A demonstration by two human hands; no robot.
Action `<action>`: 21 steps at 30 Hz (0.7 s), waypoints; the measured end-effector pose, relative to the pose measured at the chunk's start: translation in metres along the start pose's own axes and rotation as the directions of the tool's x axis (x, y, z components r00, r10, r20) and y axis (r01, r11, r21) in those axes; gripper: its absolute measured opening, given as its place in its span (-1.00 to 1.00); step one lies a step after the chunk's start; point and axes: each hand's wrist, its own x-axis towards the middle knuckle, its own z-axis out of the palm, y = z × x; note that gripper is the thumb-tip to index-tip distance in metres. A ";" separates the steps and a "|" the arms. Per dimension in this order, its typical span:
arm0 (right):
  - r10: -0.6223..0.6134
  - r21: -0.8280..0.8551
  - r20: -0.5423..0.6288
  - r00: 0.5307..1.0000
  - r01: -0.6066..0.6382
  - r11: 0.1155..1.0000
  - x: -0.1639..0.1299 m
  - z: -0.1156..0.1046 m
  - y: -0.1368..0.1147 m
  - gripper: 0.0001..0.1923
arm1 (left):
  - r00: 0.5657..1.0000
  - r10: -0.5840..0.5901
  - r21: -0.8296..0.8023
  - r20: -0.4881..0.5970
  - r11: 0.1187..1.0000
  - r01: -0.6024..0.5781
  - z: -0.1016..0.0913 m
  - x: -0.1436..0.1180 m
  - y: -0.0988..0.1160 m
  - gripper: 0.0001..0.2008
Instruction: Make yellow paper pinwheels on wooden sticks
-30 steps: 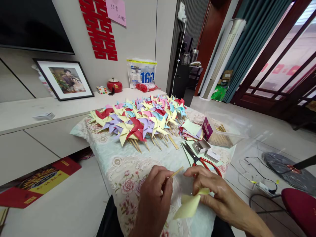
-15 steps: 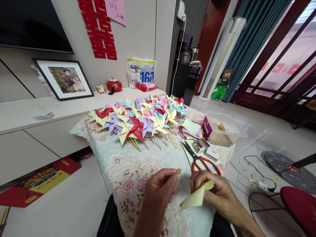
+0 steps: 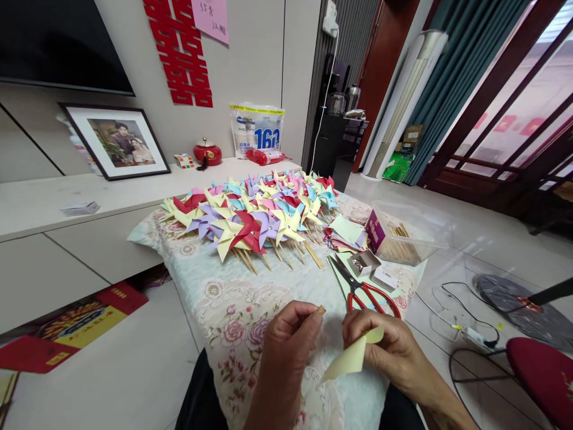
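Observation:
My left hand (image 3: 289,349) is closed in a pinch, and the tip of a thin wooden stick (image 3: 321,309) pokes out above the thumb. The rest of that stick is hidden by the hand. To its right, my right hand (image 3: 387,346) grips a pale yellow paper pinwheel (image 3: 349,360) whose folded blades stick out past the fingers. Just beyond the right hand lie open-bladed scissors (image 3: 353,285) with red handles. Past them sit a small box of metal pins (image 3: 363,263) and a stack of coloured paper (image 3: 347,232).
Many finished pinwheels (image 3: 246,230) on sticks cover the far part of the flowered cloth (image 3: 210,310). A clear plastic tub (image 3: 412,257) of sticks stands at the right. Behind runs a white cabinet (image 3: 129,206) with a framed photo (image 3: 120,143). Cables (image 3: 470,304) lie on the floor.
My right hand and the yellow pinwheel have shifted slightly left, toward my left hand. The left hand has barely moved; the view has tilted a little.

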 end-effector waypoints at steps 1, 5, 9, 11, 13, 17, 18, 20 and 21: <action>-0.003 0.002 0.002 1.000 0.003 1.000 0.000 0.000 0.000 -0.72 | 1.000 0.002 0.002 -0.002 1.000 -0.002 -0.001 0.000 -0.001 -0.78; 0.019 0.004 -0.002 1.000 -0.019 1.000 -0.001 0.000 0.002 -0.71 | 1.000 -0.019 0.033 0.018 0.999 0.018 -0.007 0.006 -0.009 -0.79; 0.073 -0.027 -0.037 0.997 -0.074 0.997 -0.006 -0.004 0.006 -0.67 | 0.998 -0.061 0.068 0.024 0.996 0.059 -0.009 0.027 -0.019 -0.77; 0.091 -0.052 -0.064 0.994 -0.094 0.994 -0.007 -0.006 0.008 -0.64 | 0.996 -0.084 0.053 0.033 0.995 0.082 -0.006 0.041 -0.022 -0.72; 0.111 -0.069 -0.090 0.990 -0.117 0.991 -0.005 -0.008 0.010 -0.65 | 0.997 -0.073 0.041 0.006 0.997 0.072 -0.001 0.054 -0.024 -0.65; 0.116 -0.004 -0.186 0.976 -0.119 0.993 0.001 -0.012 0.014 -0.68 | 0.986 0.163 0.269 0.034 0.949 -0.166 0.004 0.062 -0.025 -0.54; 0.114 0.039 -0.222 0.968 -0.108 0.993 0.003 -0.012 0.015 -0.68 | 0.970 0.237 0.300 0.053 0.923 -0.242 0.004 0.059 -0.026 -0.54; 0.130 0.143 -0.294 0.947 -0.091 0.985 0.008 -0.010 0.017 -0.70 | 0.949 0.293 0.260 0.117 0.913 -0.314 0.002 0.050 -0.028 -0.57; 0.149 0.197 -0.324 0.934 -0.087 0.976 0.011 -0.007 0.017 -0.70 | 0.950 0.239 0.199 0.202 0.939 -0.279 0.001 0.044 -0.029 -0.57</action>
